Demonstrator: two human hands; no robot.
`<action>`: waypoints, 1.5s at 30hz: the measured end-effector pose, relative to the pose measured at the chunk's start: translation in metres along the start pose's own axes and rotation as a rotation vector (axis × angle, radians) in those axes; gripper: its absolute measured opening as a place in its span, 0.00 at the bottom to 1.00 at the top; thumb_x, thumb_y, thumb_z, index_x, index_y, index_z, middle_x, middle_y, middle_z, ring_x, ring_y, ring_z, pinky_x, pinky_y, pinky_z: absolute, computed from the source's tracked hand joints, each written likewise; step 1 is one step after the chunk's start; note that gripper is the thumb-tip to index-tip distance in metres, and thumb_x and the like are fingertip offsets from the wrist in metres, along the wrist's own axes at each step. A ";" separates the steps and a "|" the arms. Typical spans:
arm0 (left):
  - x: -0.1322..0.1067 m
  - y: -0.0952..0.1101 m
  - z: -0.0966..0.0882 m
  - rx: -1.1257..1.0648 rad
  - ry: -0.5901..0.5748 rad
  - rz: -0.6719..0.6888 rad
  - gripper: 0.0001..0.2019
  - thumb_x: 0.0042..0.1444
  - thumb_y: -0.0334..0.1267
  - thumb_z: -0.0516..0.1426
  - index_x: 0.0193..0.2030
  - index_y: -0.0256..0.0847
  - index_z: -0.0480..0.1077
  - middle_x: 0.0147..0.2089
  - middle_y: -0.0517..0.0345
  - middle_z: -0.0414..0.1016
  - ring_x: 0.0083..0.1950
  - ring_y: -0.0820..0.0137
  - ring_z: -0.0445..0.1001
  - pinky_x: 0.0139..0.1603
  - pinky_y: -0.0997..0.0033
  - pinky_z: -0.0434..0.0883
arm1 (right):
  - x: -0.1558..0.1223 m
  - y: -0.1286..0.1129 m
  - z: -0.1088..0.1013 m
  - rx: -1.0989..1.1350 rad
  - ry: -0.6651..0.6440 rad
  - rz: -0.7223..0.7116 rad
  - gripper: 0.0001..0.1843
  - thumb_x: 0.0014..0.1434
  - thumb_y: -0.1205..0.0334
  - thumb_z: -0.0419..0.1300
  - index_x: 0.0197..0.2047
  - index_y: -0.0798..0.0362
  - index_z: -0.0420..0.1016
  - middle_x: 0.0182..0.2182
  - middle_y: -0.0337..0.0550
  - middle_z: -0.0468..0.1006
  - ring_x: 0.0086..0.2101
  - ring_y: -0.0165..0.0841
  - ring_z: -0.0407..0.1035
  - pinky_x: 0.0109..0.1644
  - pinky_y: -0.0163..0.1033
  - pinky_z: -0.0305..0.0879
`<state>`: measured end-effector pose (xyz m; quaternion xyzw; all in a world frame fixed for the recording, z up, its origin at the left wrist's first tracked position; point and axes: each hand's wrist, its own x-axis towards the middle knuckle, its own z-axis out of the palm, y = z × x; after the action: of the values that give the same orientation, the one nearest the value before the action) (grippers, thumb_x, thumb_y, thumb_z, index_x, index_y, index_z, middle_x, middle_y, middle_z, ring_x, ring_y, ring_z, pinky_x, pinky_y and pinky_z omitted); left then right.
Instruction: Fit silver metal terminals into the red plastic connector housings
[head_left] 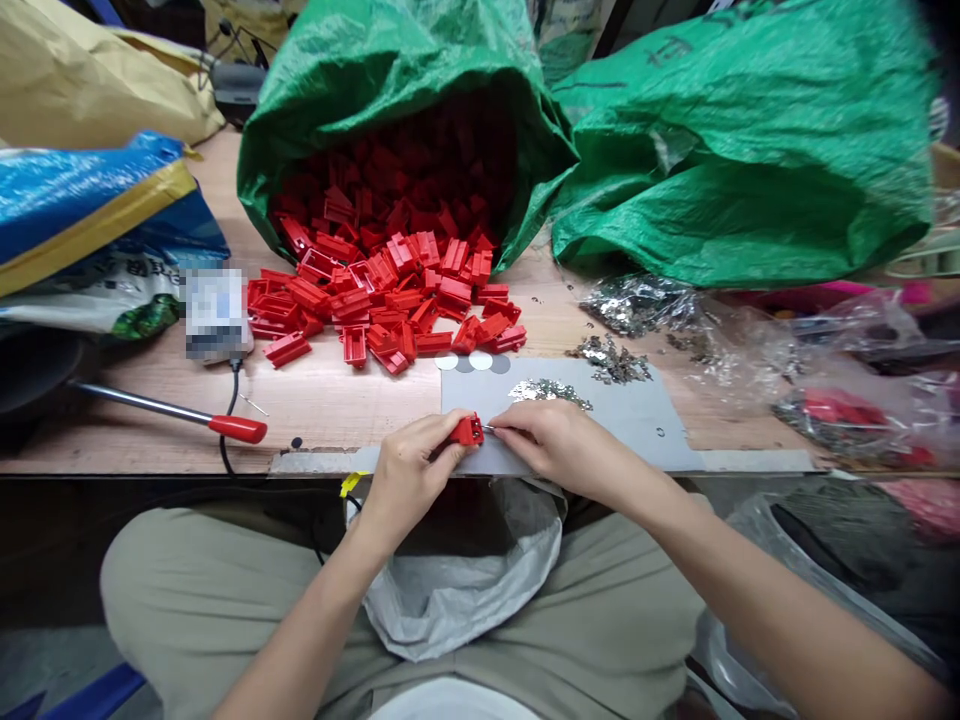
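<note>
Between the thumb and fingers of my left hand (415,462) is a red plastic housing (466,431), its end with dark openings turned to the right. My right hand (559,440) pinches a small thin metal piece (489,429), whose tip meets that end of the housing; its exact shape is too small to tell. Both hands are over the front of a grey mat (630,420). Just behind my right hand lies a pile of small shiny metal parts (551,391). Farther back, many red housings (375,290) spill across the table.
A green sack (405,50) holds more red housings; another green sack (750,150) lies at right. Plastic bags of metal parts (637,305) sit below it. A red-handled lever (238,429) juts in from the left. An open white bag (457,600) hangs at my lap.
</note>
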<state>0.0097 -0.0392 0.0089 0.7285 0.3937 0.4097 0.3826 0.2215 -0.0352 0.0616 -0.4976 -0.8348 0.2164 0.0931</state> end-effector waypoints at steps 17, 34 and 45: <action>0.002 0.000 0.000 -0.016 -0.002 -0.035 0.11 0.61 0.35 0.59 0.50 0.41 0.76 0.48 0.53 0.81 0.45 0.68 0.79 0.45 0.72 0.74 | -0.004 0.003 0.004 -0.054 0.086 0.022 0.12 0.64 0.66 0.57 0.45 0.49 0.82 0.41 0.38 0.83 0.39 0.35 0.76 0.41 0.36 0.64; 0.001 0.000 0.000 0.041 0.010 0.018 0.13 0.62 0.33 0.57 0.53 0.41 0.75 0.49 0.52 0.81 0.50 0.66 0.80 0.52 0.69 0.75 | 0.001 -0.018 0.000 -0.339 -0.045 0.065 0.13 0.67 0.66 0.53 0.43 0.52 0.79 0.34 0.43 0.80 0.33 0.35 0.74 0.31 0.39 0.52; 0.001 0.000 0.001 0.021 -0.003 0.014 0.13 0.61 0.31 0.58 0.52 0.40 0.75 0.49 0.53 0.81 0.49 0.68 0.79 0.51 0.71 0.74 | 0.002 -0.016 0.000 -0.361 -0.100 0.073 0.11 0.66 0.67 0.54 0.45 0.53 0.78 0.36 0.42 0.79 0.35 0.36 0.74 0.31 0.40 0.50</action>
<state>0.0106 -0.0383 0.0090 0.7358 0.3922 0.4072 0.3726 0.2073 -0.0403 0.0686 -0.5249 -0.8450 0.0906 -0.0471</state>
